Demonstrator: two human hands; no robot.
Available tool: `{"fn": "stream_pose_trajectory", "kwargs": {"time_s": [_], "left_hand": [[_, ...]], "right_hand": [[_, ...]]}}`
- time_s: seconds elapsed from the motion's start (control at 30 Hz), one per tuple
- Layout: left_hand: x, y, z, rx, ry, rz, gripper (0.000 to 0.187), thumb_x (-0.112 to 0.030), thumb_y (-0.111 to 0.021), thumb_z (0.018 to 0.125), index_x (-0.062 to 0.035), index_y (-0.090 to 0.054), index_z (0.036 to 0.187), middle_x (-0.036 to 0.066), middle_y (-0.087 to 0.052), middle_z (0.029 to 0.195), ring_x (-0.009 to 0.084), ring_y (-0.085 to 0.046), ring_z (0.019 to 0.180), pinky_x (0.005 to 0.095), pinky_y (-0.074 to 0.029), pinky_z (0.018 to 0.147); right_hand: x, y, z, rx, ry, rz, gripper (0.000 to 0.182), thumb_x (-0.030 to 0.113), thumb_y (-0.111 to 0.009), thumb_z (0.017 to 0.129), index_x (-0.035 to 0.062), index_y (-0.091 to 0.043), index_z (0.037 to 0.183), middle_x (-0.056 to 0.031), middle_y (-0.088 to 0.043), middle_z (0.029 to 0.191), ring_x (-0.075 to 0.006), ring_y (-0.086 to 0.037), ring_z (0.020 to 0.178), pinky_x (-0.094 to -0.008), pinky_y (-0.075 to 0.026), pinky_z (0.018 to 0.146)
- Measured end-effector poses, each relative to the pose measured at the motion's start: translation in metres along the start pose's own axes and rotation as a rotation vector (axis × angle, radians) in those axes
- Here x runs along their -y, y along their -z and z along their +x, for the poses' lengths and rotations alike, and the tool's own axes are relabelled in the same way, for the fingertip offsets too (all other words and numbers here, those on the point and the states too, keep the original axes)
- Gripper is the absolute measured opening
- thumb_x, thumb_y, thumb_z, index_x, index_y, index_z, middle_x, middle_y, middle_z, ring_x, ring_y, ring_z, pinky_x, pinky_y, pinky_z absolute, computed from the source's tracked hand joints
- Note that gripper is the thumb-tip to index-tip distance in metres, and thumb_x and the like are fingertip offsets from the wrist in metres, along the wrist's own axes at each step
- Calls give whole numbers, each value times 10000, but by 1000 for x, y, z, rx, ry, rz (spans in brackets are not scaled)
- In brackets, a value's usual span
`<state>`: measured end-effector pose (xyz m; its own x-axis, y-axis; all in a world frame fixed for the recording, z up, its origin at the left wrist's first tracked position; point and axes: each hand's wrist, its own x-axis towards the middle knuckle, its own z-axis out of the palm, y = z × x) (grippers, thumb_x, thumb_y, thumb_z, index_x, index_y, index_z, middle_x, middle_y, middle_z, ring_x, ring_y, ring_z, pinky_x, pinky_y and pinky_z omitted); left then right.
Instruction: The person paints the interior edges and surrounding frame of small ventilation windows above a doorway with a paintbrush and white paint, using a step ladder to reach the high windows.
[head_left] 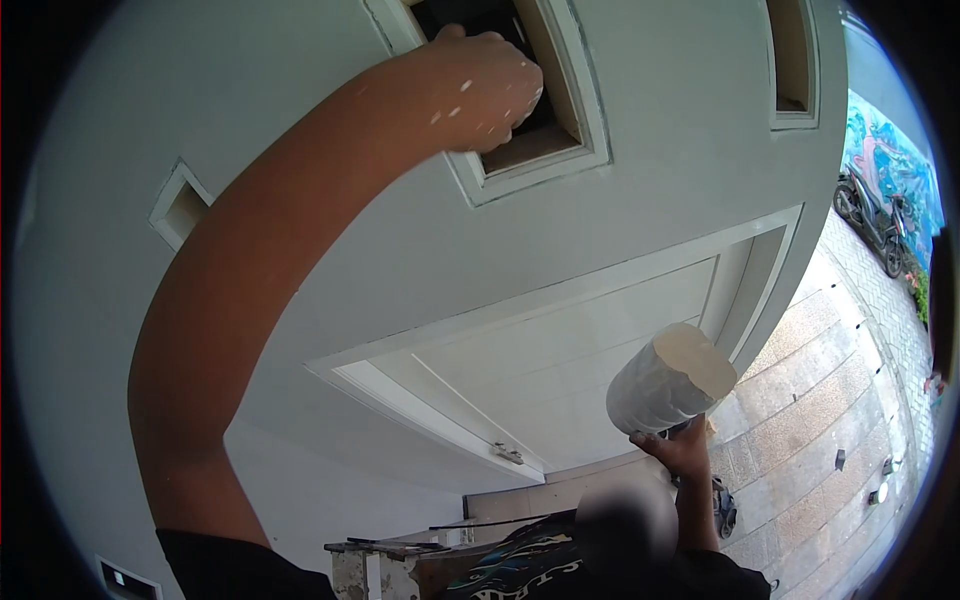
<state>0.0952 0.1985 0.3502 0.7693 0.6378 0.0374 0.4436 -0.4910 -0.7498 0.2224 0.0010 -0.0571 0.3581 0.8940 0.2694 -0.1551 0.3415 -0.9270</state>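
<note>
My left hand [490, 92], flecked with white paint, is raised to a small framed opening [535, 165] in the pale grey-green wall. Its fingers are curled and turned away from me, so anything inside them is hidden. Lower down on the right, my right hand [682, 450] supports a white, paint-coated container [650, 390] from below. The container is tilted, its rim is uneven, and a cream-coloured surface shows at its mouth. Both arms come out of black sleeves.
Below is a white door [560, 390] with a metal handle [508, 453]. Other framed openings [793, 60] sit in the wall. A worn, paint-stained structure [375, 570] stands at the bottom. Paving [790, 420] lies far below, with a parked motorcycle [875, 215] beside a painted mural [890, 150].
</note>
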Motion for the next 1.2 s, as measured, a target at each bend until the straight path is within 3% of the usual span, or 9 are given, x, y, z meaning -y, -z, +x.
{"fn": "stream_pose_trajectory", "kwargs": {"time_s": [0.23, 0.47, 0.53, 0.77, 0.97, 1.07, 1.1, 1.13, 1.2], "left_hand": [[-5, -11, 51, 354, 39, 117, 396, -229, -790, 813, -113, -745, 1189, 111, -743, 1116, 315, -695, 1028, 573, -320, 1066], [-6, -34, 59, 364, 12, 73, 403, -163, -744, 807, -71, -731, 1200, 137, -733, 1116, 336, -694, 1041, 626, -272, 1119], [-5, -42, 58, 337, 25, 54, 312, -152, -746, 730, 11, -745, 996, 199, -699, 1071, 371, -569, 1207, 669, -309, 1139], [-8, -40, 60, 411, -34, 143, 265, -166, -722, 779, 35, -730, 952, 210, -702, 1017, 376, -607, 1147, 652, -313, 1152], [5, -6, 10, -69, 86, -124, 312, -236, -589, 928, 35, -733, 874, 227, -696, 914, 331, -683, 983, 499, -442, 1093], [-12, 20, -47, 269, -39, -362, 313, -233, -561, 941, 14, -745, 888, 195, -701, 784, 292, -666, 681, 439, -558, 734], [-21, -17, -63, 289, -302, -331, 319, -285, -599, 950, -12, -764, 941, 182, -719, 820, 284, -664, 715, 434, -556, 771], [-50, -4, -84, 683, -183, -324, 333, -343, -638, 949, -48, -779, 1009, 176, -741, 879, 282, -702, 815, 438, -558, 812], [-75, -28, -105, 1156, -571, -253, 395, -421, -671, 942, -58, -781, 1053, 154, -752, 945, 279, -712, 885, 444, -556, 846]], "right_hand": [[0, 6, -9, 22, -98, -36, 1041, 163, -955, 663, -30, -314, 1459, -177, -548, 1343, -295, -583, 1240, -450, -500, 1042], [7, 13, -9, -69, -109, -18, 1018, 166, -957, 653, -40, -349, 1443, -179, -565, 1323, -293, -598, 1218, -444, -509, 1031], [5, 7, -9, -76, -94, -3, 1014, 167, -959, 650, -43, -355, 1438, -179, -571, 1315, -291, -603, 1210, -442, -512, 1027], [-3, 12, -8, -79, -63, 3, 974, 143, -954, 660, -59, -369, 1413, -186, -585, 1288, -295, -626, 1181, -439, -537, 1000], [-5, 15, -10, -113, -27, 0, 1010, 164, -958, 664, -49, -338, 1432, -190, -558, 1318, -301, -613, 1198, -443, -533, 1006], [-4, 21, -9, -97, -44, -30, 1052, 214, -962, 666, -31, -316, 1459, -179, -554, 1326, -295, -595, 1219, -449, -512, 1028], [-5, 22, -9, -92, -45, -42, 1045, 212, -960, 671, -30, -318, 1459, -179, -554, 1327, -295, -593, 1222, -451, -510, 1030], [-5, 22, -8, -98, -44, -42, 1045, 212, -960, 671, -30, -318, 1459, -179, -554, 1327, -295, -593, 1222, -451, -510, 1030], [-5, 18, -9, -118, -29, -34, 1033, 207, -954, 681, -27, -318, 1461, -177, -554, 1325, -294, -594, 1221, -451, -513, 1028]]}}
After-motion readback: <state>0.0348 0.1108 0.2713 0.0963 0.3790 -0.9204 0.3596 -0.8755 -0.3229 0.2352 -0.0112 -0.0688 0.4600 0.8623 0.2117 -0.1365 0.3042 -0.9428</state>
